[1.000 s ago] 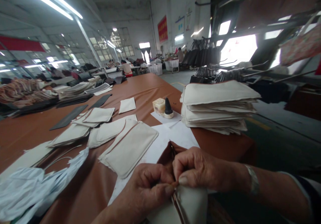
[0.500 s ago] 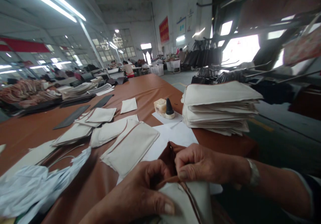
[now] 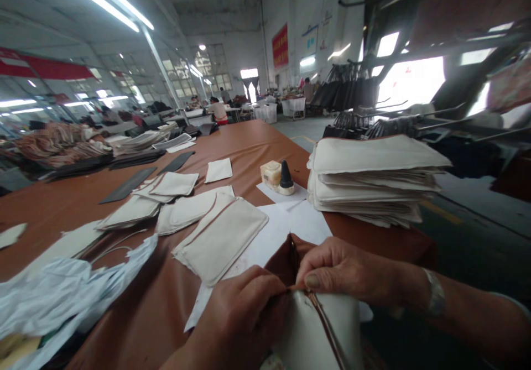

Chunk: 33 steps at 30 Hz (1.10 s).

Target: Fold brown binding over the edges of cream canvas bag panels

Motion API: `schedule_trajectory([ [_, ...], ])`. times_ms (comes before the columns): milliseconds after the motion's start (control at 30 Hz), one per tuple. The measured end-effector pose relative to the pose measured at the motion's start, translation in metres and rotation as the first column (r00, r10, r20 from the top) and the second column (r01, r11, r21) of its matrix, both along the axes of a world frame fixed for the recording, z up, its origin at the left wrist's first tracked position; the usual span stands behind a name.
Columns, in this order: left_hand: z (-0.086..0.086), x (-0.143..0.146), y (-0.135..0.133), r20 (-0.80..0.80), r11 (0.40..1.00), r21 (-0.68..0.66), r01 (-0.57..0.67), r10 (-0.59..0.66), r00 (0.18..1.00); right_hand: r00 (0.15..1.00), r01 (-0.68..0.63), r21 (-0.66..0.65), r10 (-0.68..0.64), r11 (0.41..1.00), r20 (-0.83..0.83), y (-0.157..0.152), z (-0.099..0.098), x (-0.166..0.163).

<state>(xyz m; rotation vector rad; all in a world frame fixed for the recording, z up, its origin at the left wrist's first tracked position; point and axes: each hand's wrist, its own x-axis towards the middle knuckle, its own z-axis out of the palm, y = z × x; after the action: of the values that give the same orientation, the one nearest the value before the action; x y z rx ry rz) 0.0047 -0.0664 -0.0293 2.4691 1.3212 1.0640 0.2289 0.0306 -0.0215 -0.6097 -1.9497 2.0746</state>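
A cream bag piece (image 3: pixel 327 326) with a brown-edged zipper (image 3: pixel 326 323) and brown lining (image 3: pixel 282 262) is held at the table's near edge. My right hand (image 3: pixel 344 267) pinches its brown edge close to the zipper's end, thumb on top. Just to the left, my left hand (image 3: pixel 244 309) grips the same edge with curled fingers; its thumb is hidden. Beyond the hands, white paper sheets (image 3: pixel 277 226) lie under a flat cream panel (image 3: pixel 228 237) with brown trim. The lower part of the bag piece is out of view.
A tall stack of cream panels (image 3: pixel 373 176) stands at the right table edge. A black cone-tipped bottle (image 3: pixel 286 175) sits beside a yellowish block (image 3: pixel 271 172). Several cream panels (image 3: pixel 174 185) and a crumpled pale cloth (image 3: pixel 62 292) lie left on the brown-covered table (image 3: pixel 244 137).
My left hand has rolled over, its thumb going from the cream face to out of sight, and its fingers have closed on the brown edge. My right hand keeps its pinch. The view has shifted slightly left.
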Motion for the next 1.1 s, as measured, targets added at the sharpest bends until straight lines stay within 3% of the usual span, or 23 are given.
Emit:
schedule_trajectory([
  [200,0.0,0.01,-0.005,-0.297,0.965,0.261,-0.025,0.105,0.949,0.999,0.034,-0.095,-0.036,0.995,-0.02,-0.004,-0.005,-0.002],
  [367,-0.006,0.019,-0.005,-0.341,0.941,0.33,-0.08,0.198,0.919,0.998,0.043,-0.128,-0.049,0.991,-0.046,-0.004,-0.007,-0.004],
  [433,-0.01,0.018,-0.005,-0.345,0.932,0.352,-0.082,0.21,0.915,0.999,0.033,-0.083,-0.036,0.996,-0.028,-0.003,-0.006,-0.002],
  [567,-0.014,0.01,-0.005,-0.227,0.969,0.245,-0.042,0.099,0.969,0.999,0.036,0.017,-0.036,0.999,0.023,0.0,-0.004,0.003],
  [667,-0.012,0.004,-0.005,-0.1,0.986,0.166,0.024,-0.008,0.995,1.0,0.022,0.0,-0.022,1.0,-0.007,0.0,-0.003,0.004],
  [933,-0.006,0.005,-0.001,-0.111,0.998,0.057,0.029,-0.022,0.994,0.998,0.05,-0.123,-0.055,0.991,-0.035,-0.002,-0.009,0.0],
  [1000,-0.01,0.007,0.0,-0.164,0.996,0.088,0.017,-0.003,0.986,0.998,0.058,-0.119,-0.061,0.991,-0.025,-0.002,-0.009,0.0],
  [1100,-0.015,0.01,0.0,-0.309,0.969,0.247,-0.009,0.087,0.947,0.997,0.069,-0.071,-0.066,0.995,0.047,-0.001,-0.008,0.0],
])
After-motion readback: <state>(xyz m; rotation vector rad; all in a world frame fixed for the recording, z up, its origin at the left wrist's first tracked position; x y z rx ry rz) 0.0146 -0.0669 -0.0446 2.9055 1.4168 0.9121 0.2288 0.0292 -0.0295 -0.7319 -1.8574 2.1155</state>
